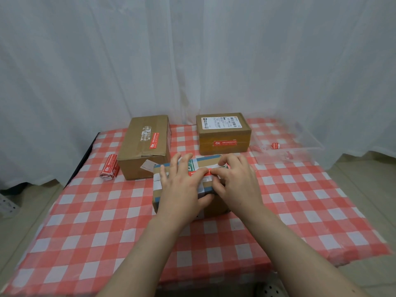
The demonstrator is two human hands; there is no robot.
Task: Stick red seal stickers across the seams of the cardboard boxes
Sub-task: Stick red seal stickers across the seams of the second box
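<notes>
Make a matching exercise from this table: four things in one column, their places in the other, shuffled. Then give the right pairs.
Things
1. taped box
2. sticker roll
3. clear tray
4. labelled box

Places
A. at the back, right of centre
B. far right of the checked cloth
C. under the left hand and right hand, with a red sticker on top
D. left of the long brown box

Pairs: 1-C, 2-D, 3-B, 4-A
</notes>
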